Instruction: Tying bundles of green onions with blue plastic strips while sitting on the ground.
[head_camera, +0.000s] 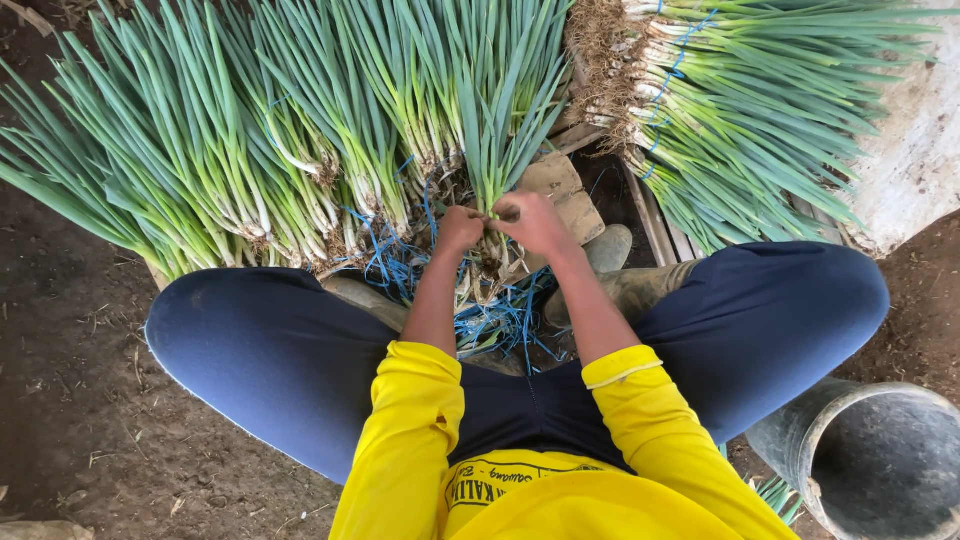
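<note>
Gripping one spring onion bunch (495, 150) (near its roots), left hand (460, 228), right hand (532, 222), fingers closed; blue strings (500, 320) beneath

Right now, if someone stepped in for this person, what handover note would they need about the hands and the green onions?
Left hand: closed around the stalks of a green onion bunch, just above the roots.
Right hand: closed on the same bunch, beside the left hand.
Loose blue strings lie between the knees, under the bunch.
Done: a stack of onions wrapped with blue string sits on the wooden crate at upper right.
Left: a wide spread of green onions on the ground ahead; whether any are tied cannot be told. The held bunch shows no tie yet.
A grey bucket stands by the right knee.
</note>
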